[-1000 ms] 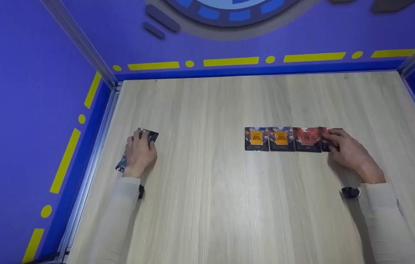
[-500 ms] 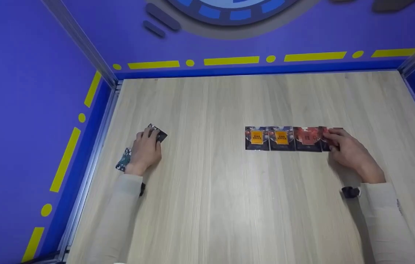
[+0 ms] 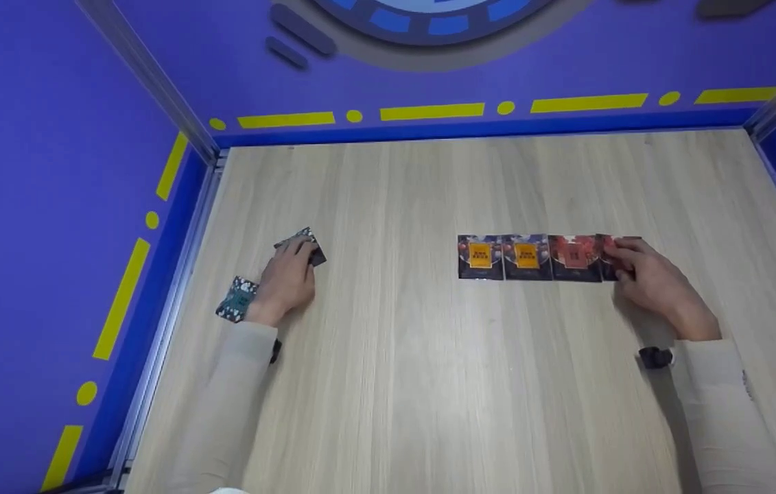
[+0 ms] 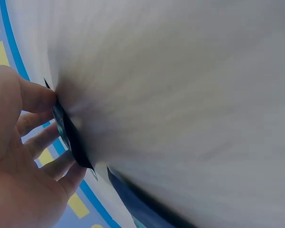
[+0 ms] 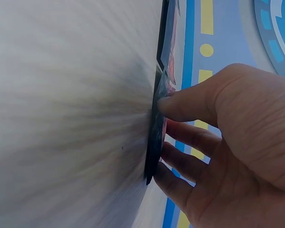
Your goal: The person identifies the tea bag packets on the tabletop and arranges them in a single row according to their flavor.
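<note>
My left hand (image 3: 286,280) grips a dark sachet (image 3: 318,254) with a teal and white patterned corner, thumb on one edge and fingertips on the other in the left wrist view. Beside that wrist lies another teal sachet (image 3: 236,299) with white spots. On the right, my right hand (image 3: 659,287) holds the end red sachet (image 3: 608,263) of a row, thumb at its near edge and fingers over its face; much of this sachet is hidden. Left of it lie a red and black sachet (image 3: 574,258) and two yellow-labelled dark sachets (image 3: 527,256), edges meeting or slightly overlapping.
The wood-grain table (image 3: 388,357) is bounded by a blue-purple back wall (image 3: 429,82) and a similar left wall (image 3: 38,240), both with yellow markings. A metal rail (image 3: 154,357) runs along the table's left side.
My left hand has slid its sachet to the right and slightly away, turning it and uncovering the teal sachet beneath. The right hand and the row stay in place.
</note>
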A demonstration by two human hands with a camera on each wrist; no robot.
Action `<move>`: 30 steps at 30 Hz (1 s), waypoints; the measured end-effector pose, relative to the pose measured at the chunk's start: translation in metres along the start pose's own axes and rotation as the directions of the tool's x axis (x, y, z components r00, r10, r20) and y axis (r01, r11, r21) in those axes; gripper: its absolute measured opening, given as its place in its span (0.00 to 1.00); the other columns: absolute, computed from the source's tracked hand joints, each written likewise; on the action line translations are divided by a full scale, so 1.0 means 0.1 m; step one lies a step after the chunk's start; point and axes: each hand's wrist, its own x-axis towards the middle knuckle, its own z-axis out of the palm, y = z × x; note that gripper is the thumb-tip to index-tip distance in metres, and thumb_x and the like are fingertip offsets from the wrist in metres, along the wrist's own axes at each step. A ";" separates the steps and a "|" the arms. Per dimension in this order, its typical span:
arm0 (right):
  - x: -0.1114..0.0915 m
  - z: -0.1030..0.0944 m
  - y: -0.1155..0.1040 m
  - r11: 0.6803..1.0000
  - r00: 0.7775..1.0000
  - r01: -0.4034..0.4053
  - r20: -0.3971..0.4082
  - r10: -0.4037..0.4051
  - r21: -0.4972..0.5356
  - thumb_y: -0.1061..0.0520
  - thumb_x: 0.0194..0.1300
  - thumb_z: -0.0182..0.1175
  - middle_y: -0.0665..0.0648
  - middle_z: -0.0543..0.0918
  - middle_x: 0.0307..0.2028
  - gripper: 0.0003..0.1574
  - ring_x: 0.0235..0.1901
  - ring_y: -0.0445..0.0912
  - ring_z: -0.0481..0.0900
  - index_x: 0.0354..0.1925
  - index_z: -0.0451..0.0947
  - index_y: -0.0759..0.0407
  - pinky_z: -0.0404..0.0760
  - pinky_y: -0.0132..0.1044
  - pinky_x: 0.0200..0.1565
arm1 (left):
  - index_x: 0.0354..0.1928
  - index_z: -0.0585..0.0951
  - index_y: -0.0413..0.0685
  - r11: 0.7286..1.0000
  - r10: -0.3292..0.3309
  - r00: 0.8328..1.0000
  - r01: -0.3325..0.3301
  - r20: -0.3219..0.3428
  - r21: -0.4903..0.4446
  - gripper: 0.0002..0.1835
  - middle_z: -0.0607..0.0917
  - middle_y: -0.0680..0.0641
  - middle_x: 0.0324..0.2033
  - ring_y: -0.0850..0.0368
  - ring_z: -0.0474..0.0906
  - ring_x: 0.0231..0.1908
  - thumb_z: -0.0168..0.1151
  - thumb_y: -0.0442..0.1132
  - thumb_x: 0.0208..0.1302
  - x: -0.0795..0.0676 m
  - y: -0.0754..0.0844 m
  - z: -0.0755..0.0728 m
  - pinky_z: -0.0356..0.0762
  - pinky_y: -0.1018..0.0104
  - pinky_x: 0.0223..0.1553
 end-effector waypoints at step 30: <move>0.00 -0.01 0.03 1.000 1.000 -0.015 0.027 0.015 -0.006 0.69 0.71 0.55 0.75 0.63 0.74 0.34 0.70 0.77 0.66 0.74 0.69 0.74 0.70 0.75 0.64 | 0.71 0.76 0.42 0.988 0.148 0.988 -0.150 0.042 0.028 0.22 0.73 0.40 0.75 0.41 0.65 0.78 0.45 0.36 0.82 0.22 0.64 0.26 0.65 0.47 0.78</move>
